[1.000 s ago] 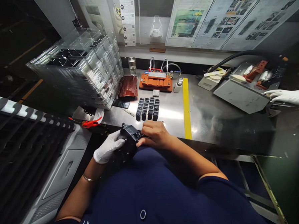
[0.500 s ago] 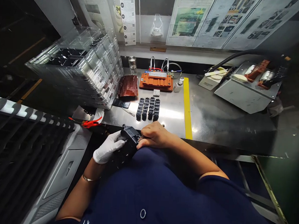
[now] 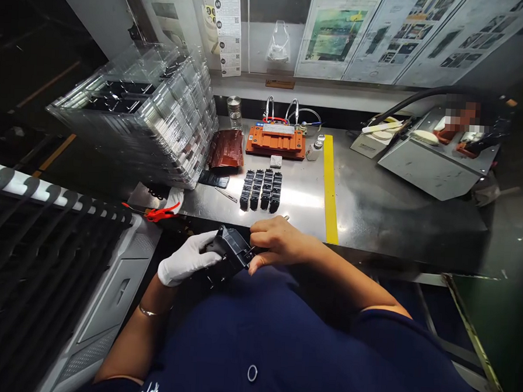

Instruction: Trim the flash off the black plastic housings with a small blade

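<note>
My left hand (image 3: 190, 256), in a white glove, grips a black plastic part (image 3: 235, 247) with its thumb on the near side. The part is boxy and tilted, held in front of my body by the bench's front edge. My bare right hand (image 3: 279, 242) is closed at the part's right end. A thin metal tool runs through its fingers; the tip shows by the part and the rear end pokes out above the knuckles. The fingers hide most of the tool, so its kind is unclear. Beyond my hands, several black plastic strips (image 3: 260, 190) lie side by side on the bench.
An orange fixture (image 3: 276, 143) stands at the back, with a small bottle (image 3: 313, 150) beside it. Stacked clear trays (image 3: 178, 115) rise at left, near a brown pouch (image 3: 227, 150), tweezers (image 3: 226, 195) and red-handled cutters (image 3: 162, 213). Yellow tape (image 3: 331, 191) crosses the bench (image 3: 375, 208); a grey box (image 3: 438, 161) sits right.
The black part and my right hand have moved slightly right and down. My right fingers have shifted at the part's end, showing more of the tool's tip. The camera view has shifted slightly.
</note>
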The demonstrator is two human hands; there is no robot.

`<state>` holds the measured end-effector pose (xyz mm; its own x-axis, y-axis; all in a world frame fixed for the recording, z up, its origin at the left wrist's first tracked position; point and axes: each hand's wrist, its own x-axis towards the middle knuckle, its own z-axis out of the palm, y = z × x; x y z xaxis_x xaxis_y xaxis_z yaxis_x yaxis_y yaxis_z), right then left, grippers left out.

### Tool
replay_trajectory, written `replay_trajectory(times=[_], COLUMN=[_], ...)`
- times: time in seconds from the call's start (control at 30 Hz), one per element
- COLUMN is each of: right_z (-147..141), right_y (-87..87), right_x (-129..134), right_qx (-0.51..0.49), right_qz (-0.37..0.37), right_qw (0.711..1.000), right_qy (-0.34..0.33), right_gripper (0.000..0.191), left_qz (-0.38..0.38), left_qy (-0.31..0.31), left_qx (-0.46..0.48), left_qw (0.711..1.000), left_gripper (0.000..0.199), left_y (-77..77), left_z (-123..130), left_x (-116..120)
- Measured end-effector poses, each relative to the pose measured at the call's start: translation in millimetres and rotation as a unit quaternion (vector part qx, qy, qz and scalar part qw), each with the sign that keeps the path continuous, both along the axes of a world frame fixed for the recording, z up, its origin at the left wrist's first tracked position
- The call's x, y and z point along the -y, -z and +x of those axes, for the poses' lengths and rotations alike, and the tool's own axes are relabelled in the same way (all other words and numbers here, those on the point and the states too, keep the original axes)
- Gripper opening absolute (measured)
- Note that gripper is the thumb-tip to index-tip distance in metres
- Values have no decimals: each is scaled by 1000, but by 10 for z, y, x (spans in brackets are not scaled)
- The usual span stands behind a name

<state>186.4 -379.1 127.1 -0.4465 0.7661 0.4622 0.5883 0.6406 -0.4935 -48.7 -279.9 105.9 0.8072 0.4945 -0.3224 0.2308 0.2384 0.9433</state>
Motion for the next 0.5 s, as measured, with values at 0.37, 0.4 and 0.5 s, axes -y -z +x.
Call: replay_trajectory(times=[0.37, 0.4, 0.5], right_z=[-79, -84, -96], right_y=[94, 98, 100], right_x=[-29, -31, -24], right_qx=[9, 12, 19], right_qz=[121, 115, 77], right_qw=[987, 987, 989], right_qy=[107, 110, 121], right_gripper=[59, 60, 62], left_qz=[-29, -30, -31], left_qy=[-54, -58, -60], left_qx=[30, 31, 38], left_qw=[998, 997, 997], left_gripper=[60, 61, 66], left_y=[47, 44, 36], left_z=[69, 75, 84], left_x=[90, 99, 113])
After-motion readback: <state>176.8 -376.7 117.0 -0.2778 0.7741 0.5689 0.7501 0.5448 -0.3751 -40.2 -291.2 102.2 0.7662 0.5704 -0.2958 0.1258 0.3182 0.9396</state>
